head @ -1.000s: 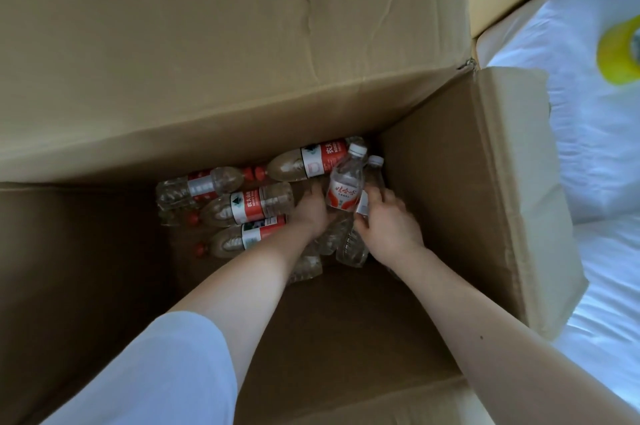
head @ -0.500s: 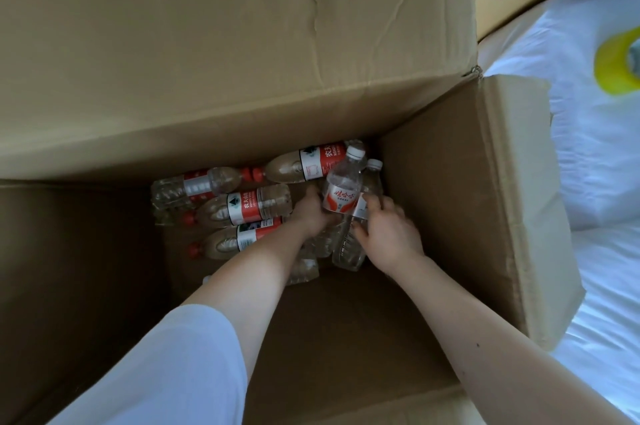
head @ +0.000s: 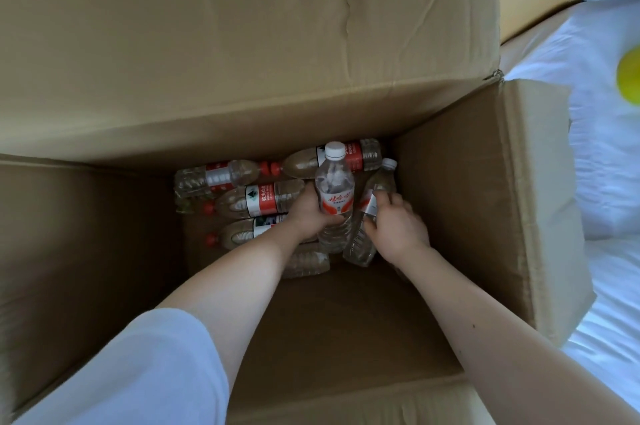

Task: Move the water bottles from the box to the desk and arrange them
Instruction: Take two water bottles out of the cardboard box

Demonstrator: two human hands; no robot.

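Note:
Both my arms reach down into a deep cardboard box (head: 460,203). My left hand (head: 308,213) grips a clear white-capped water bottle (head: 335,179) with a red and white label, raised upright above the others. My right hand (head: 398,227) curls round a second white-capped bottle (head: 379,182) that leans against the box's right wall. Several red-capped bottles (head: 263,201) lie on their sides on the box floor to the left. Another clear bottle (head: 306,260) lies under my left wrist.
The box's tall back flap (head: 242,44) stands up behind the bottles, and a side flap (head: 540,182) folds out to the right. White bedding (head: 602,165) lies right of the box, with a yellow-green round object (head: 628,78) at the frame's edge.
My left hand has lifted its bottle higher and more upright. My right hand has closed round the second bottle and tipped it up a little.

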